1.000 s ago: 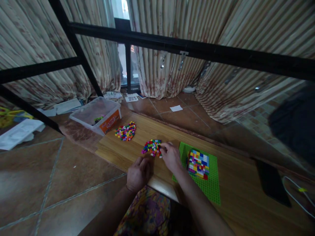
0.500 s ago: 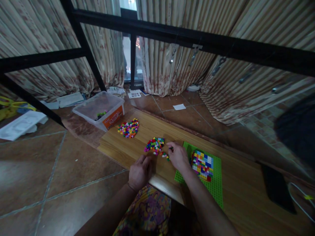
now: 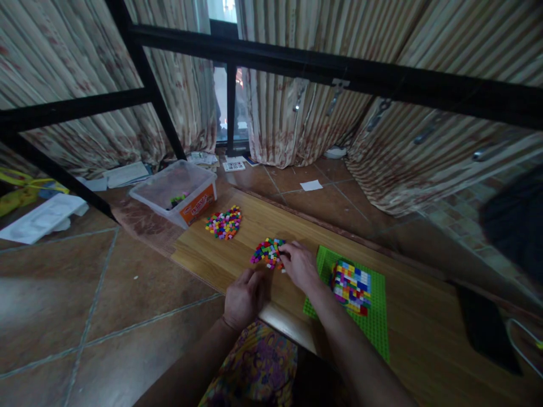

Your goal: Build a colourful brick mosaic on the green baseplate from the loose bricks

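Note:
My right hand (image 3: 300,267) reaches over the nearer pile of small toy bricks (image 3: 266,250), fingertips pinched together at its right edge. Whether a brick sits between them is too small to tell. Curled fingers close my left hand (image 3: 242,298), which rests by the table's near edge just in front of that pile; its contents, if any, are hidden. Right of my right hand lies a green studded baseplate (image 3: 375,328). A block of multicoloured bricks (image 3: 351,285) is built up on it, with the right forearm passing over the plate's near left corner.
Farther left on the wooden table (image 3: 250,212) is a second brick pile (image 3: 224,223). A clear plastic box (image 3: 169,189) with an orange label and some pieces inside stands beyond it. A dark flat object (image 3: 486,328) lies at the right, near a white cable (image 3: 524,345).
My right hand has moved left, from beside the baseplate onto the right edge of the nearer pile, covering some loose bricks. My left hand stays nearly in place. The view has shifted slightly.

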A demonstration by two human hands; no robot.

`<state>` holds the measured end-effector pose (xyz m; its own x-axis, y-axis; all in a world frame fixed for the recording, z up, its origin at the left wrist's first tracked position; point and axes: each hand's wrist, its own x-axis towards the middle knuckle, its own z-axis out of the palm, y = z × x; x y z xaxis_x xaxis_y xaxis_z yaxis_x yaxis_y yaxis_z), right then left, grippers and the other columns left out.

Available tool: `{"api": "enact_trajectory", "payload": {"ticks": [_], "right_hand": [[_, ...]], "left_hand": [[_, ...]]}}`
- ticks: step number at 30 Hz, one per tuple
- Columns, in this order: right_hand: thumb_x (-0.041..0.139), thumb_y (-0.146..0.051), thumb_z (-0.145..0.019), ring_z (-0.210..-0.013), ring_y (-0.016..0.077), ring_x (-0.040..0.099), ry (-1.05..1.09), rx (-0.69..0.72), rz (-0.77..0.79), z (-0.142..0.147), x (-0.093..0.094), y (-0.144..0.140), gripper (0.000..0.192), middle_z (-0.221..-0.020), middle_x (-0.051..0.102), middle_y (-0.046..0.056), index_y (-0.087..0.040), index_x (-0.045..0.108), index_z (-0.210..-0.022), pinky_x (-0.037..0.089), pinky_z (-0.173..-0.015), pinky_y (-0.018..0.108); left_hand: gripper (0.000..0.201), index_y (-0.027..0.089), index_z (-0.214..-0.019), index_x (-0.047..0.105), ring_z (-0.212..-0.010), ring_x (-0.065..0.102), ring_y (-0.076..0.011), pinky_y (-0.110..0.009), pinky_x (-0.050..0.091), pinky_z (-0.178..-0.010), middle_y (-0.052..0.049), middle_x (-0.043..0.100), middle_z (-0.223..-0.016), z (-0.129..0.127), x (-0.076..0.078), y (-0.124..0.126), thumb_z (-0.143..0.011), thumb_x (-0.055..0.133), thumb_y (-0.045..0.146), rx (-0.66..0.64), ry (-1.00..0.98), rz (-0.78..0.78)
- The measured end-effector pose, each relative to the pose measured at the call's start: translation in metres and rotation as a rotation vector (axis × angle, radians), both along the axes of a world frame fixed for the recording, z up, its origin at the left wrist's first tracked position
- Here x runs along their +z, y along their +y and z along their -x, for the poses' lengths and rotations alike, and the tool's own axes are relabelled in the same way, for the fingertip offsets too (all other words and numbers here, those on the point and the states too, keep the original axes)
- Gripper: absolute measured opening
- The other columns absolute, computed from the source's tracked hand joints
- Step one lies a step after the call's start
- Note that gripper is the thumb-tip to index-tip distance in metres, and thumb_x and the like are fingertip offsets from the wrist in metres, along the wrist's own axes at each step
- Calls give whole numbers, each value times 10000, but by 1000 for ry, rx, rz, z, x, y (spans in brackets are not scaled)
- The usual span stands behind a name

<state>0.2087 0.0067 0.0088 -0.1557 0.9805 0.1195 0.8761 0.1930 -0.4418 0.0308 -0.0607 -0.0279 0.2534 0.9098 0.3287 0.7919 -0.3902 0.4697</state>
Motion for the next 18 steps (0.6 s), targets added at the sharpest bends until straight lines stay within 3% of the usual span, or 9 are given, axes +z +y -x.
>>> {"api": "enact_trajectory", "payload": {"ticks": [12, 18], "right_hand": [[536, -147, -836, -931, 199, 585, 25, -65, -16, 5, 3, -3, 159, -921, 665, 57, -205, 674, -888, 431, -850, 304], [502, -198, -849, -833, 160, 610, 411, -163, -101, -2, 28, -42, 244, -941, 648, 40, -225, 631, -1056, 479, -775, 277]], "left_hand": [[185, 202, -983, 605, -746, 608, -130, -212, 461, -631, -55, 625, -877, 1, 1, 1, -883, 452, 220, -5, 3, -6], [194, 204, -965, 620, -728, 612, -134, -214, 450, -607, -49, 634, -852, 0, 6, 1, -890, 447, 250, 11, 29, -15]]}}
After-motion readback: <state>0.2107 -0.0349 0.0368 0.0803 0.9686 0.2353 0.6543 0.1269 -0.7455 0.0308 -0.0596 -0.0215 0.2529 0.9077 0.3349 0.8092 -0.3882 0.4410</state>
